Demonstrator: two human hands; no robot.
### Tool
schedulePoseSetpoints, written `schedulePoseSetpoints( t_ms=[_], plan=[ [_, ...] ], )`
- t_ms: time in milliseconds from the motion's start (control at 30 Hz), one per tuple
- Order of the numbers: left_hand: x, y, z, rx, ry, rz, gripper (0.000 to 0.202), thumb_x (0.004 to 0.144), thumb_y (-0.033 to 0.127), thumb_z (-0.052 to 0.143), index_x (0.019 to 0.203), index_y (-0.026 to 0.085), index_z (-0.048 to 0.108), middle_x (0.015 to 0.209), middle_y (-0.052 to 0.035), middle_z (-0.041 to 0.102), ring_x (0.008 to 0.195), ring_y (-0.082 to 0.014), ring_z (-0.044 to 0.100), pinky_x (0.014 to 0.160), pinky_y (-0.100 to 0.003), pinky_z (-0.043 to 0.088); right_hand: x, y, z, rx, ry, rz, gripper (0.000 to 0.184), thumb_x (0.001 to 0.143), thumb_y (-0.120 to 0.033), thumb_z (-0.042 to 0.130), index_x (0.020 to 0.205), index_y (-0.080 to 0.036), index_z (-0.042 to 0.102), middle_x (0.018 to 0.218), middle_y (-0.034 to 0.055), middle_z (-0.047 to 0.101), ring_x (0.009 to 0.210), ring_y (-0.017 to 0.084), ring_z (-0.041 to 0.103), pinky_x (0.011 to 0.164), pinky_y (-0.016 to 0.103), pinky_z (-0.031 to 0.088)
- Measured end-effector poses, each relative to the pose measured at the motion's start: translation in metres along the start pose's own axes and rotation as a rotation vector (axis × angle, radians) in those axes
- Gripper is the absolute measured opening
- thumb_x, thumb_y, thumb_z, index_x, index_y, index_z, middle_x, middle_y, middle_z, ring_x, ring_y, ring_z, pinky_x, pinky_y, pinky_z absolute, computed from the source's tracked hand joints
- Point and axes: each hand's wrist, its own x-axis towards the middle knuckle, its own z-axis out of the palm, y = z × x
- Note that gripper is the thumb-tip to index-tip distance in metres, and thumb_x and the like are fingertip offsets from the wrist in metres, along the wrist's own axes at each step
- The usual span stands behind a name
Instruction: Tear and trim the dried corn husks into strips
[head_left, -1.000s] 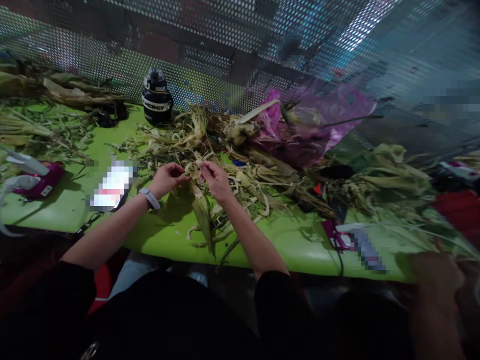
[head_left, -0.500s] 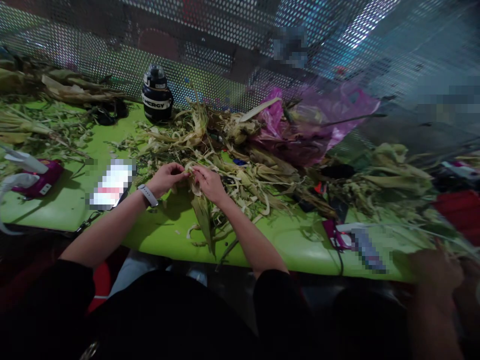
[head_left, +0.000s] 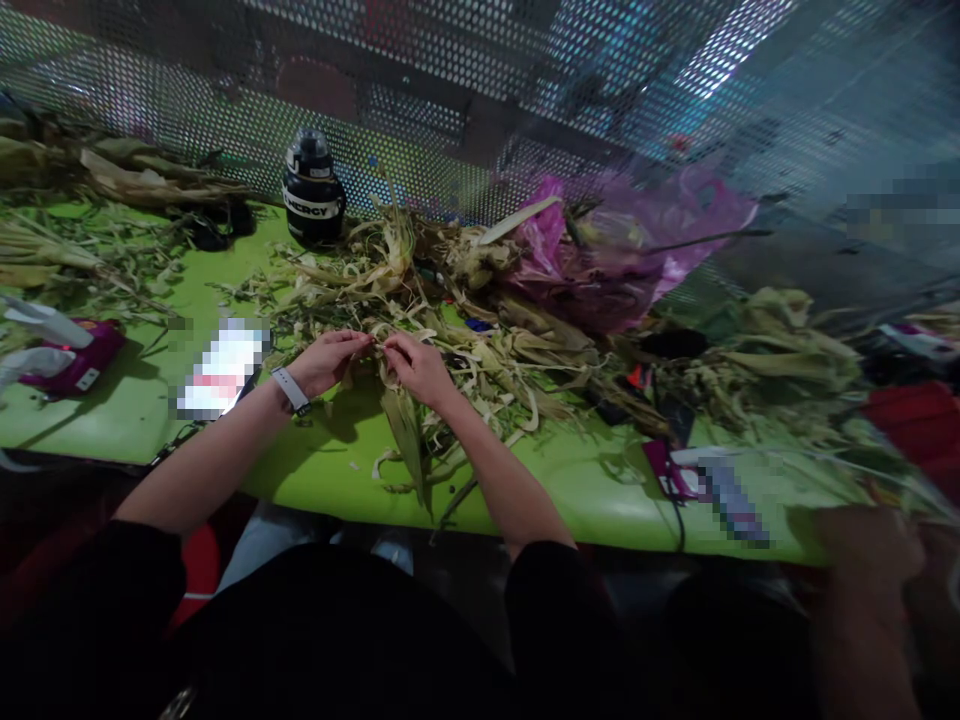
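Note:
My left hand (head_left: pixel 328 362), with a pale band on its wrist, is closed in a pinch over the table. Just to its right my right hand (head_left: pixel 420 368) pinches too, the fingertips of both nearly meeting. Whatever lies between the fingers is too small to make out. Around and behind them spreads a heap of dry, yellow-green husk strips (head_left: pixel 495 365). One broad, pointed corn husk leaf (head_left: pixel 405 435) hangs down below my right hand toward the table's front edge.
On the green table (head_left: pixel 315 475) lie a lit phone (head_left: pixel 223 368), a purple tissue box (head_left: pixel 82 365) and a second phone (head_left: pixel 733 502). Behind stand a black bottle (head_left: pixel 313 190) and a pink plastic bag (head_left: pixel 637 250) against perforated metal. Another person's hand (head_left: pixel 870 540) is at right.
My two hands have drawn slightly apart at the fingertips, the left fingers straightening a little. The heap and the other objects look the same.

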Motion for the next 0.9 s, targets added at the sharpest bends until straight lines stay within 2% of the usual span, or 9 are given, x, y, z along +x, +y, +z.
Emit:
schedulePoseSetpoints(
  t_ms=[200, 367, 533, 667, 767, 900],
  plan=[
    [-0.0025, -0.0023, 0.0022, 0.076, -0.004, 0.083, 0.024, 0.064, 0.030, 0.087, 0.073, 0.015, 0.070, 0.071, -0.0012, 0.065, 0.060, -0.0084, 0.054, 0.055, -0.021, 0.040, -0.0009, 0.0023, -0.0009, -0.140, 0.030, 0.031, 0.021, 0.096, -0.036, 0.046, 0.094, -0.022, 0.062, 0.071, 0.0028, 0.068, 0.065, 0.018, 0.060, 0.069, 0.030, 0.043],
    [-0.0056, -0.0023, 0.0031, 0.211, 0.002, 0.144, 0.024, 0.066, 0.032, 0.085, 0.074, 0.016, 0.068, 0.063, 0.0016, 0.061, 0.050, -0.0067, 0.044, 0.045, -0.021, 0.031, -0.0015, 0.0023, 0.0023, -0.189, 0.057, 0.018, 0.020, 0.095, -0.035, 0.046, 0.093, -0.022, 0.060, 0.079, 0.0058, 0.069, 0.071, 0.020, 0.062, 0.070, 0.030, 0.042],
    [-0.0027, -0.0026, 0.0000, 0.191, 0.014, 0.220, 0.027, 0.066, 0.028, 0.085, 0.078, 0.015, 0.064, 0.070, 0.0011, 0.064, 0.059, -0.0067, 0.052, 0.053, -0.018, 0.039, 0.0005, 0.0039, 0.0026, 0.110, 0.023, 0.068, 0.022, 0.094, -0.042, 0.048, 0.102, -0.021, 0.050, 0.072, 0.0004, 0.065, 0.065, 0.016, 0.059, 0.068, 0.029, 0.045],
    [0.0018, -0.0055, -0.0028, 0.189, -0.010, 0.239, 0.028, 0.069, 0.028, 0.082, 0.087, 0.012, 0.068, 0.080, -0.0012, 0.067, 0.071, -0.0077, 0.059, 0.066, -0.019, 0.046, 0.0021, 0.0049, 0.0009, 0.334, -0.036, 0.104, 0.025, 0.094, -0.040, 0.046, 0.110, -0.022, 0.043, 0.075, -0.0016, 0.063, 0.054, 0.012, 0.055, 0.058, 0.027, 0.046],
    [0.0012, -0.0070, -0.0012, 0.211, -0.038, 0.258, 0.032, 0.069, 0.029, 0.083, 0.092, 0.013, 0.068, 0.083, -0.0020, 0.069, 0.075, -0.0100, 0.063, 0.071, -0.022, 0.048, 0.0022, 0.0034, 0.0021, 0.338, -0.048, 0.093, 0.030, 0.094, -0.034, 0.044, 0.120, -0.022, 0.038, 0.074, -0.0029, 0.062, 0.052, 0.012, 0.054, 0.059, 0.028, 0.047],
    [-0.0028, -0.0063, 0.0021, 0.219, -0.074, 0.262, 0.039, 0.065, 0.027, 0.086, 0.096, 0.014, 0.068, 0.073, 0.0012, 0.067, 0.071, -0.0103, 0.063, 0.069, -0.023, 0.049, 0.0008, 0.0005, 0.0055, 0.198, -0.011, 0.028, 0.033, 0.093, -0.027, 0.042, 0.125, -0.019, 0.039, 0.075, -0.0004, 0.062, 0.064, 0.016, 0.058, 0.070, 0.031, 0.049]
  ],
)
